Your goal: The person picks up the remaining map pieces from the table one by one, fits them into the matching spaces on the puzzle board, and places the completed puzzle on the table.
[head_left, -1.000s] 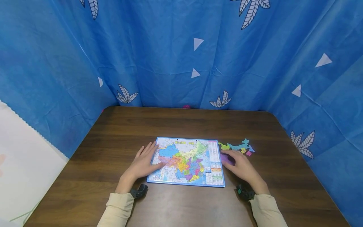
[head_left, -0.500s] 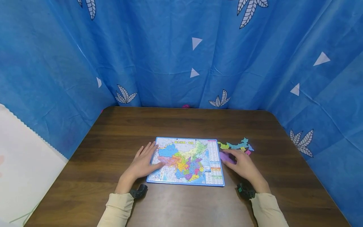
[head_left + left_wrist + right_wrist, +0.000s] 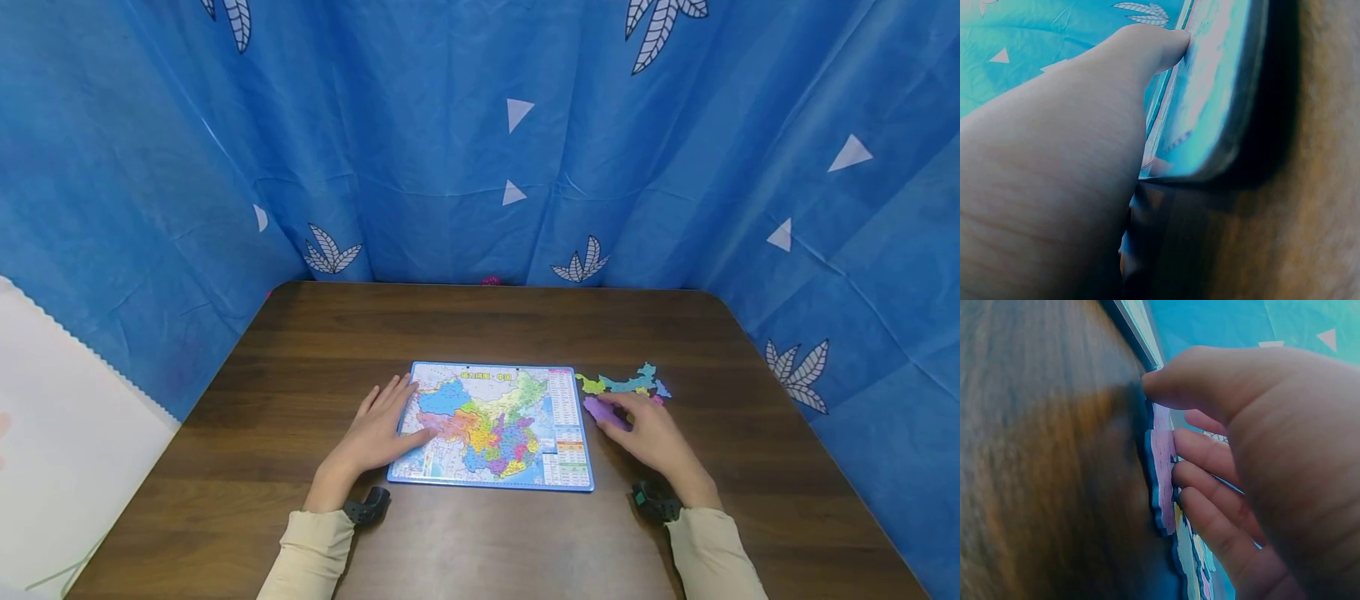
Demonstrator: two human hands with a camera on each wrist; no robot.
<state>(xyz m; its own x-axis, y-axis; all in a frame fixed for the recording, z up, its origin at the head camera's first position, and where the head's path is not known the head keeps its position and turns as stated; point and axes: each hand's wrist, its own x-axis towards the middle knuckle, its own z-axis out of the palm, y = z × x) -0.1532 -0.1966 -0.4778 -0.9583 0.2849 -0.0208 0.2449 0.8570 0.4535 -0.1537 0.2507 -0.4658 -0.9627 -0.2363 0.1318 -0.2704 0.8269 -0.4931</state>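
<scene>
A map puzzle board (image 3: 487, 400) with a blue rim lies flat on the table, its coloured pieces filling the map in the head view. My left hand (image 3: 378, 429) rests on the board's left edge, fingers spread and thumb over its face; the left wrist view shows the thumb (image 3: 1160, 47) along the rim. Just off the board's right edge is a purple puzzle piece (image 3: 602, 412). My right hand (image 3: 652, 433) holds it between thumb and fingers. Seen from the right wrist, the thumb is at one end of the purple piece and fingertips (image 3: 1179, 469) touch its face.
Beyond my right hand lie more loose pieces: a yellow-green one (image 3: 592, 386), a long teal one (image 3: 630, 385), a small blue one (image 3: 663, 389) and a pink one partly behind the hand. A blue curtain (image 3: 450, 167) hangs behind the brown table (image 3: 337, 325).
My right hand has shifted slightly right, bringing the purple piece a little away from the board's edge and covering more of the pink and yellow pieces. The left hand stays put.
</scene>
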